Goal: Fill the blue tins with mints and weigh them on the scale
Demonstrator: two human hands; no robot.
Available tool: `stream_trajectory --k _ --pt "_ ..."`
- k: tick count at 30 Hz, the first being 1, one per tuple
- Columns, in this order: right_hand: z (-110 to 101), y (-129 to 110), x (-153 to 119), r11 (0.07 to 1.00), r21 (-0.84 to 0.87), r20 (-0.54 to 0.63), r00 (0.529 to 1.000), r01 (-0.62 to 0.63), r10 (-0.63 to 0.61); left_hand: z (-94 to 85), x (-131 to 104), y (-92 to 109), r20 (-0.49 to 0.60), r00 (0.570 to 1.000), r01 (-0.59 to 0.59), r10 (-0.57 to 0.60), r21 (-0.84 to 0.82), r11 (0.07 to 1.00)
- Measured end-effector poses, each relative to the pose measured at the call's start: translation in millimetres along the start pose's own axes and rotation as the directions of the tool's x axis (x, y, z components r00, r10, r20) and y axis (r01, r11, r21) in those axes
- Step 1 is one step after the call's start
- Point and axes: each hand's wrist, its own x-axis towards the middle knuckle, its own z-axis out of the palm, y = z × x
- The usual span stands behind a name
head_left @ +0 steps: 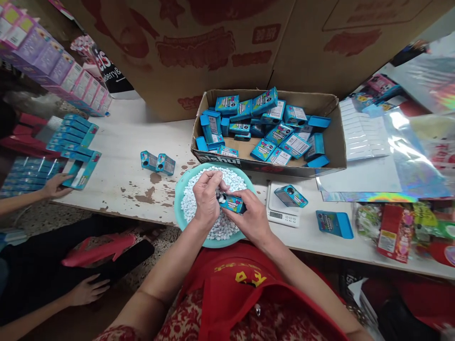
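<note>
over bowl (178,208): right hand (253,214) grips blue container (232,204), long axis sideways, end toward bunched left hand (206,196); left's contents unclear.

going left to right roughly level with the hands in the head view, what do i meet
Co-worker's hand, two small blue boxes, left hand, held blue box, right hand, white scale, lying blue box, red pack.

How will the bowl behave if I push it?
The bowl looks like smooth plastic, so it may flex slightly. Holding so many white pieces, it is probably heavier than it would be bare. Those pieces look loose and rounded, so a sharp shove could spill some.
</note>
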Motion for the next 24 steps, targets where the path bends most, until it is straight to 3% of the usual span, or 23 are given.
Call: stream_trajectory --k 6,12,15,17,18,20,22,24 --pt "-0.6 -0.6 3.2 1.000 -0.001 -0.025 1.000 0.008 -0.008 1.4 -0.9 -2.4 0.035 0.999 -0.022 0.023 -0.003 1.000" --pt "-4.9 -5.1 3.4 0.998 0.061 -0.036 0.999 0.004 -0.002 0.9 -7.7 13.3 0.079 0.993 -0.083 0.087 -0.042 0.996" --pt "-14.2 -5.6 -2.4 0.993 0.121 -0.070 0.998 0.011 -0.003 -12.2 12.9 10.4 0.018 0.982 -0.186 0.186 0.002 0.983" --pt "-20.9 -3.7 -7.3 0.991 0.135 -0.096 0.995 0.011 0.002 -25.4 37.1 -4.4 0.031 0.969 -0.244 0.243 0.202 0.948" --pt "-23.9 -2.1 -9.5 0.992 0.130 -0.108 0.994 0.004 0.010 -32.1 49.8 -15.1 0.092 0.964 -0.265 0.249 0.361 0.894" --pt "-28.7 1.8 -12.5 0.994 0.112 -0.119 0.992 -0.016 0.029 -42.7 70.4 -38.7 0.321 0.934 -0.338 0.158 0.650 0.681" --pt "-32.1 6.2 -13.9 0.995 0.095 -0.124 0.991 -0.034 0.046 -48.2 79.6 -59.0 0.506 0.863 -0.459 0.013 0.772 0.439" --pt "-34.2 11.3 -14.3 0.996 0.072 -0.135 0.989 -0.051 0.060 -48.7 77.2 -70.7 0.574 0.813 -0.542 -0.100 0.807 0.232"
